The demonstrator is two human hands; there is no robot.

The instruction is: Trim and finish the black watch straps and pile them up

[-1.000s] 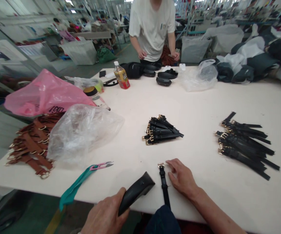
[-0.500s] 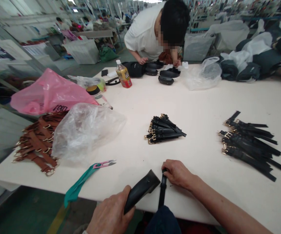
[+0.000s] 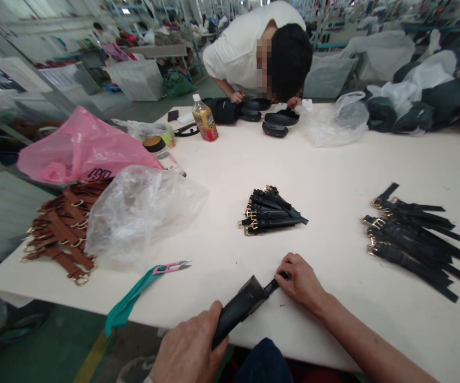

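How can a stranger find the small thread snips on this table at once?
Look at the white table, along its near edge, just in front of the crumpled clear plastic bag. The snips lie flat there, left of the black piece in the left hand. Only they have pink handles and a teal strap.

Brown straps (image 3: pixel 60 229), pink bag (image 3: pixel 80 146), drink bottle (image 3: pixel 205 118)

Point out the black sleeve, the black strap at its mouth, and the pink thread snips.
black sleeve (image 3: pixel 241 308): head view, middle of its body.
black strap (image 3: pixel 273 285): head view, short stretch beyond the sleeve's mouth.
pink thread snips (image 3: pixel 169 267): head view, pink handle.
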